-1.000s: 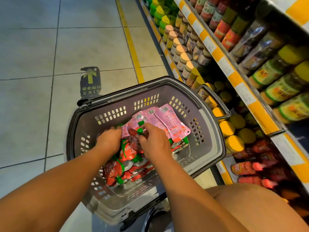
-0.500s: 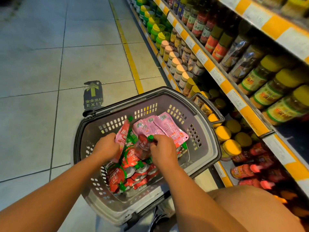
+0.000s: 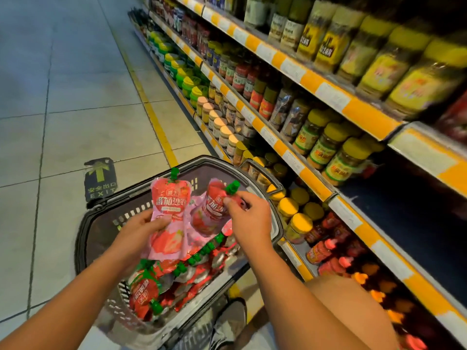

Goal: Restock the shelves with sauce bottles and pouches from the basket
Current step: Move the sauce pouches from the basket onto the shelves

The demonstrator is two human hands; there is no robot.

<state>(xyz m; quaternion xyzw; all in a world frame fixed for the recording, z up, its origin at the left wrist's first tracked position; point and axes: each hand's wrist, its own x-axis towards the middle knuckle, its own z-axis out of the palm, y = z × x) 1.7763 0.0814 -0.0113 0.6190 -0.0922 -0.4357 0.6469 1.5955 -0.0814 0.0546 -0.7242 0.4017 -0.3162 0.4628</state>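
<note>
Both pouches are now up out of the basket.

Your left hand (image 3: 141,227) grips one pink pouch (image 3: 168,213) by its side; your right hand (image 3: 249,218) pinches a second pouch (image 3: 211,210) near its green cap (image 3: 232,187). A second ago both were down among the pile in the basket (image 3: 101,223); next, I'd judge, comes the shelf (image 3: 313,183) on your right.

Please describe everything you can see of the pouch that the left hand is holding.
The pouch is a flat, soft-looking plastic pack, pink with a red tomato picture and Chinese lettering. A green screw cap tops its spout. It is upright, label facing the camera, lifted above the basket. The left hand grips its lower left edge; behind it, the right hand holds another pouch.
</note>
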